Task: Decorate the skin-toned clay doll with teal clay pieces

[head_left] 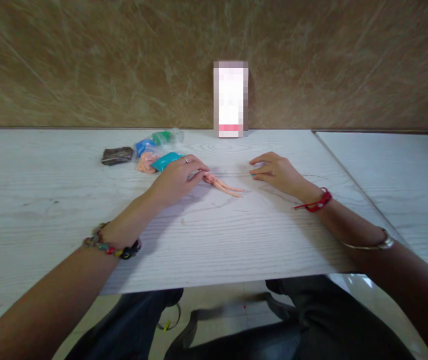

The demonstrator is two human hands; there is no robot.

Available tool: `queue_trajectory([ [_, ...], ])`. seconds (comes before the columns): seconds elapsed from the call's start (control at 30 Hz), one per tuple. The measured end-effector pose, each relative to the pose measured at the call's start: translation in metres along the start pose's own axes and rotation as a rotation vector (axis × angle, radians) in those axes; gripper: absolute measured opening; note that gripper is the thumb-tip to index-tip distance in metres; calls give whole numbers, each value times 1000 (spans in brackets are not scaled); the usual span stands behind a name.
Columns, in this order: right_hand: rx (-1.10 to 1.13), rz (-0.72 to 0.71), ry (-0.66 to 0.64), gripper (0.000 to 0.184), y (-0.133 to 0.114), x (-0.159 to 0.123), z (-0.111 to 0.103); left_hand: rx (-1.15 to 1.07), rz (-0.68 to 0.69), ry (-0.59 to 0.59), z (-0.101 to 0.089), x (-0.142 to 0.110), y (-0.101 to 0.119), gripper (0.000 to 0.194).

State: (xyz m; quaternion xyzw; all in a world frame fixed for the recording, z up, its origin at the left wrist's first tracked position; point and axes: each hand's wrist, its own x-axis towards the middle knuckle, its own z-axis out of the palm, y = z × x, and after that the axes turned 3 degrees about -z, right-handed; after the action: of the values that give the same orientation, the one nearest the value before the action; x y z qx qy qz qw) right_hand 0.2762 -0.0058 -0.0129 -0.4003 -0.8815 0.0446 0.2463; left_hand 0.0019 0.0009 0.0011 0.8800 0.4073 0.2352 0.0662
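Observation:
My left hand (pixel 178 177) is closed in a pinch on one end of a peach-coloured piece of modelling clay (pixel 211 178). Two thin strands run from its lumpy part to the right across the table. My right hand (pixel 277 171) hovers a short way to the right, apart from the peach piece. Its lower fingertips are pinched on a tiny bit of turquoise clay (pixel 252 174), while the index finger stretches out above. Just behind my left hand lies a turquoise clay packet (pixel 167 161), partly hidden by it.
A peach clay packet (pixel 147 163), a blue packet (pixel 145 146), a green packet (pixel 161 137) and a dark brown packet (pixel 117 155) lie at the back left. A blurred phone-like screen (pixel 231 100) leans on the marbled wall (pixel 86 65). The white table (pixel 214 245) has a seam at right.

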Motion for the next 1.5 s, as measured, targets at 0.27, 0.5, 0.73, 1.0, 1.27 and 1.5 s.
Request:
queue_trajectory([
  [0.27,6,-31,9,16,1,0,3,7,-9,-14,0,0,1,29],
  [0.5,-27,-16,17,16,0,-1,0,-7,-1,-24,0,0,1,27],
  [0.73,-28,-43,0,16,-2,0,-1,-18,13,-58,0,1,1,27],
  [1.0,-10,-69,-8,16,1,2,1,-15,34,-45,1,1,1,28],
  [1.27,43,-122,-33,18,5,-8,-7,-7,58,-21,2,0,-1,28],
  [1.5,-33,-165,59,13,-7,-1,-1,-20,69,-16,3,1,-1,28],
])
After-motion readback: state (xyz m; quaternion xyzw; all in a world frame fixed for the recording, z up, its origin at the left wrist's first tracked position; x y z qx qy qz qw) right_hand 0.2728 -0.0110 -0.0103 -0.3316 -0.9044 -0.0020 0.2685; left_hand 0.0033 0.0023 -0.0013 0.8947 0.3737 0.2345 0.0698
